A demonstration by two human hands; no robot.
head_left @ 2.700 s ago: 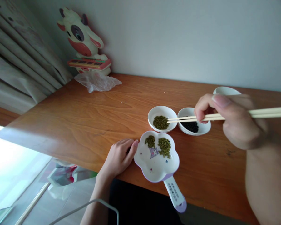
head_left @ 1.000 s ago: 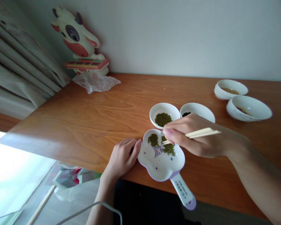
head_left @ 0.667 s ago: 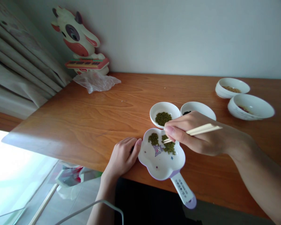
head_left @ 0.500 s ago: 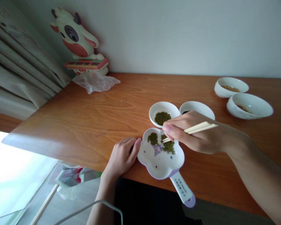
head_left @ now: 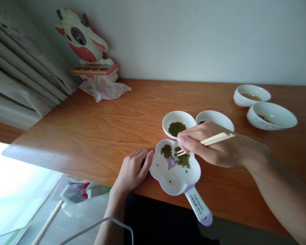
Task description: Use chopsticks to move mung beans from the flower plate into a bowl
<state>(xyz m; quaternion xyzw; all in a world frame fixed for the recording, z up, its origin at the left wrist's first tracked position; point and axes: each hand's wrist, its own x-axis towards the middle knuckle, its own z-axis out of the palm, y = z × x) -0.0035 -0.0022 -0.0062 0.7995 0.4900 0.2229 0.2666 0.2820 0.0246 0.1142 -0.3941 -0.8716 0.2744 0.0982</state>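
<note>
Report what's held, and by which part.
Right hand: chopsticks, gripped partway along their length. Left hand: no hold visible; thumb right by the pan.

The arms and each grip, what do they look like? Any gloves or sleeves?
No gloves: the left grip and right grip are bare human hands, no rings showing. The left forearm and right forearm show no sleeve, watch or bracelet. A thin grey cable curves across the left one. Black clothing shows at the lap.

White flower-shaped dish [head_left: 174, 180], handle [head_left: 196, 202] at 5 o'clock, green beans [head_left: 184, 160] at 11 and 1, chopsticks [head_left: 215, 139] kinda spread at 1.
</note>
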